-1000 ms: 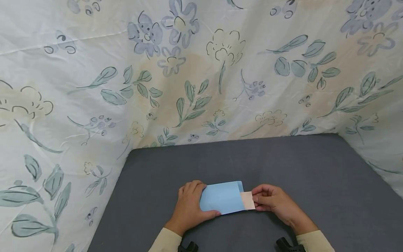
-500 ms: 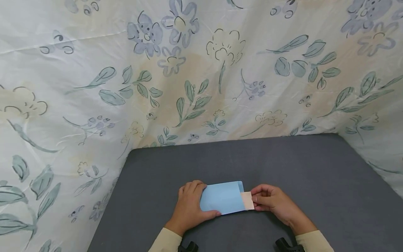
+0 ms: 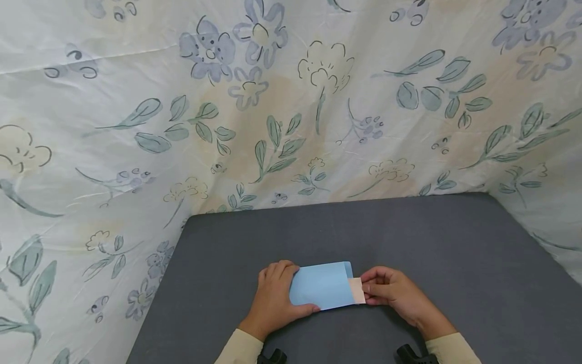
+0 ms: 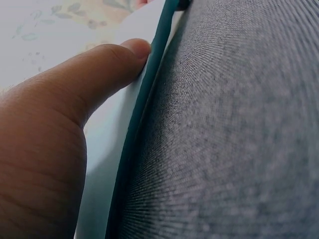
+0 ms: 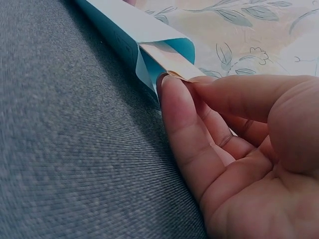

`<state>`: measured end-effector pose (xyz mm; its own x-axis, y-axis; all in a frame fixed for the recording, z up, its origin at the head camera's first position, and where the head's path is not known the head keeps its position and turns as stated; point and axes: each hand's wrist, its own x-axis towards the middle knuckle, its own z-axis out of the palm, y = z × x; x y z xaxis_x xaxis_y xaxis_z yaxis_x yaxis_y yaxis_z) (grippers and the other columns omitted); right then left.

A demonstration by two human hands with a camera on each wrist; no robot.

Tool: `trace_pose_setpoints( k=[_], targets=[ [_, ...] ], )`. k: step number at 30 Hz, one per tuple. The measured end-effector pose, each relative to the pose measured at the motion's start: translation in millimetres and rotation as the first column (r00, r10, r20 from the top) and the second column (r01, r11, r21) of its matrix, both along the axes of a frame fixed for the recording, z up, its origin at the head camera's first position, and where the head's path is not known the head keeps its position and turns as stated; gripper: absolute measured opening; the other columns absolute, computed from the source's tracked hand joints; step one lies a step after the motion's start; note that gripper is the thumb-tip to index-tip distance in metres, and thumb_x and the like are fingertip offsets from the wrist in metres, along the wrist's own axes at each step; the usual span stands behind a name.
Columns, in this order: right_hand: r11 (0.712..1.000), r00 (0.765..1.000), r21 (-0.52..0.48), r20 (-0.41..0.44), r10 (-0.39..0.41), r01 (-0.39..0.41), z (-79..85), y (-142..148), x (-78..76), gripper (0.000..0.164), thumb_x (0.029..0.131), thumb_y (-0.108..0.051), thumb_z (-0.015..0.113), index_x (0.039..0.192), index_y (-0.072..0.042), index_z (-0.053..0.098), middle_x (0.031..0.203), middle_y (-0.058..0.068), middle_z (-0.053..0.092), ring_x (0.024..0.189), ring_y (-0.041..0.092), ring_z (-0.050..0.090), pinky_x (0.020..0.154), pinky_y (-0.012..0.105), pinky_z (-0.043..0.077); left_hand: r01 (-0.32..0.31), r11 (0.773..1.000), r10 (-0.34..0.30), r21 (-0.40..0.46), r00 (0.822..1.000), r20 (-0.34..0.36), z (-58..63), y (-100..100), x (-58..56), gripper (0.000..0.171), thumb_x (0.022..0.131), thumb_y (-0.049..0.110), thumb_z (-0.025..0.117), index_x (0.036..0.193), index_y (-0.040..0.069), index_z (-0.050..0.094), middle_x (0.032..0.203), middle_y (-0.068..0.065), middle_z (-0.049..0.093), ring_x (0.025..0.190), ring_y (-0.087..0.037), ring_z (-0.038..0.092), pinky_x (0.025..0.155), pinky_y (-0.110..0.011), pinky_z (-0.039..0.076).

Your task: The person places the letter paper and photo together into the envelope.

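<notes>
A light blue envelope (image 3: 324, 285) lies on the dark grey table, its mouth facing right. Across its left end my left hand (image 3: 275, 302) grips it, thumb on the near edge and fingers at the far edge. In the left wrist view the thumb (image 4: 107, 64) presses on the blue paper near its edge. A pale peach folded paper (image 3: 356, 290) juts out of the mouth. My right hand (image 3: 400, 297) pinches the paper's outer end between thumb and fingers. The right wrist view shows the folded paper (image 5: 167, 55) inside the gaping mouth; its inner end is hidden.
The dark grey table (image 3: 409, 227) extends behind and to both sides of the hands. A floral-patterned cloth (image 3: 291, 101) hangs beyond its back and side edges. Black wrist devices (image 3: 416, 355) show at the bottom of the head view.
The peach paper has slid slightly left, a little deeper into the envelope, and my right hand has moved with it. My left hand and the envelope have hardly moved. The cloth at left has shifted.
</notes>
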<state>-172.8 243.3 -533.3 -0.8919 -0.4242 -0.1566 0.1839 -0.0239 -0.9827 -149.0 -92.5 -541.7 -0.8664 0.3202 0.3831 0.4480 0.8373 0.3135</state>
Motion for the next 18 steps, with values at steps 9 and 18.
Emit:
trace_pose_setpoints(
  k=[9,18],
  targets=[
    [1.0,1.0,-0.001,-0.003,0.0,0.0,0.3,-1.8,0.6,0.034,0.102,-0.004,0.074,0.125,0.017,0.061,0.108,0.017,0.069,0.092,0.026,0.071,0.081,0.037,0.063,0.003,1.0,-0.003,0.008,1.0,-0.004,-0.1,-0.1,-0.6,0.095,0.077,0.087,0.077,0.135,0.012,0.07,0.134,-0.001,0.061,0.124,-0.025,0.053,0.104,-0.06,0.039],
    [1.0,1.0,-0.012,-0.005,0.008,-0.009,-0.8,-5.7,1.3,0.032,0.103,-0.004,0.074,0.124,0.016,0.062,0.109,0.018,0.069,0.093,0.026,0.073,0.081,0.037,0.063,0.003,1.0,-0.003,0.0,1.0,0.023,1.8,0.4,-1.1,0.097,0.077,0.089,0.075,0.136,0.012,0.069,0.135,0.0,0.06,0.125,-0.024,0.052,0.106,-0.06,0.038]
  ],
)
